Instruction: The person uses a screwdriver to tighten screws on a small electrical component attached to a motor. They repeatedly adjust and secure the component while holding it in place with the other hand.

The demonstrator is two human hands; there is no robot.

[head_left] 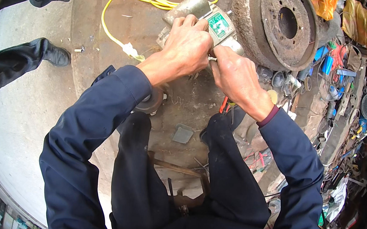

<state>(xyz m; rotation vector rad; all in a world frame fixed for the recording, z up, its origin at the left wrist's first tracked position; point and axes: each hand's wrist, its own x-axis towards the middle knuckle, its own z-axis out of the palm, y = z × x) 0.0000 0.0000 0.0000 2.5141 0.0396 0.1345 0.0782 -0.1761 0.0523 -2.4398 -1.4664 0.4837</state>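
A grey metal machine (194,5), motor-like, with a green label plate (219,24), lies ahead of me on the brown ground sheet. My left hand (188,43) lies over its near side with the fingers curled against the casing. Close beside it, my right hand (236,72) is closed at the machine's right end. What its fingers grip is hidden under the knuckles. A yellow cable (108,17) ends in a pale wrapped piece (131,51) left of my left wrist.
A rusty wheel rim (283,23) stands right of the machine. Red-handled pliers (224,104) and a grey square piece (183,133) lie nearer me. Loose scrap (336,96) crowds the right side, with orange plastic bags (366,30) beyond. Another person's shoe (57,55) is at left.
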